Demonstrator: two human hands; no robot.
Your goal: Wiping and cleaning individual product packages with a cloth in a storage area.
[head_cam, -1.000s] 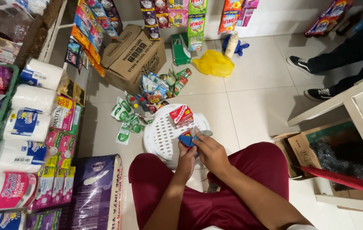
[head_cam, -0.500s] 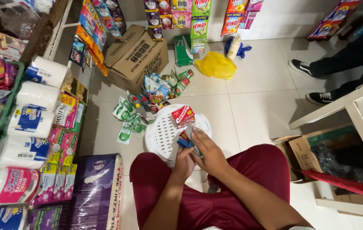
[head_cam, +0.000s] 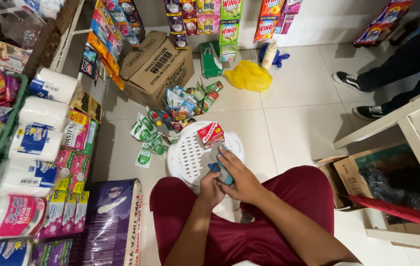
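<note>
The small blue packet (head_cam: 218, 166) lies over the near rim of the white perforated stool (head_cam: 190, 155), long axis running away from the person. The right hand (head_cam: 237, 177) covers it from the right, grip pinching the packet. The left hand (head_cam: 211, 187), just below, is curled; its grip cannot be determined. A red carton (head_cam: 210, 134) rests on the stool's far side.

A cardboard box (head_cam: 157, 64), yellow bag (head_cam: 249, 76) and tissue rolls (head_cam: 42, 112) surround the floor
</note>
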